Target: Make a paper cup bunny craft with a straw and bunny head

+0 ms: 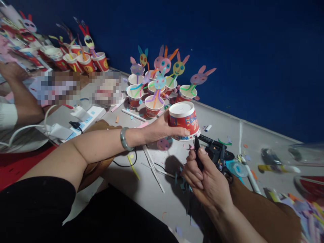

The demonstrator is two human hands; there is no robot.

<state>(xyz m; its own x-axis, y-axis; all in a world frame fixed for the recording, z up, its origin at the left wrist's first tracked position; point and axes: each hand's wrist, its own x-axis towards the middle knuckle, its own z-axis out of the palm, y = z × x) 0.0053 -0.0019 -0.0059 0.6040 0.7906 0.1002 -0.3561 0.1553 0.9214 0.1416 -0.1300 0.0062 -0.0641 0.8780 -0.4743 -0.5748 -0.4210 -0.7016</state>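
Observation:
In the head view my left hand (pixel 162 128), with a bangle (pixel 126 139) at the wrist, grips a red patterned paper cup (pixel 184 119) turned upside down. The cup's white bottom faces up, and my thumb presses its side near the lower rim. My right hand (pixel 202 172) is closed around a slim black tool (pixel 198 153) whose narrow end points up at that rim. Whether the tool touches the cup I cannot tell, nor is its exact kind plain. A paper animal face (pixel 164 144) lies on the table below my left hand.
Several upright cups with paper bunny figures (pixel 159 82) stand behind the held cup, before a blue wall (pixel 227 50). A white power strip (pixel 86 121) lies left. Black equipment (pixel 215 150) and paper scraps (pixel 301 216) are right. Another person's arm (pixel 25 94) is far left.

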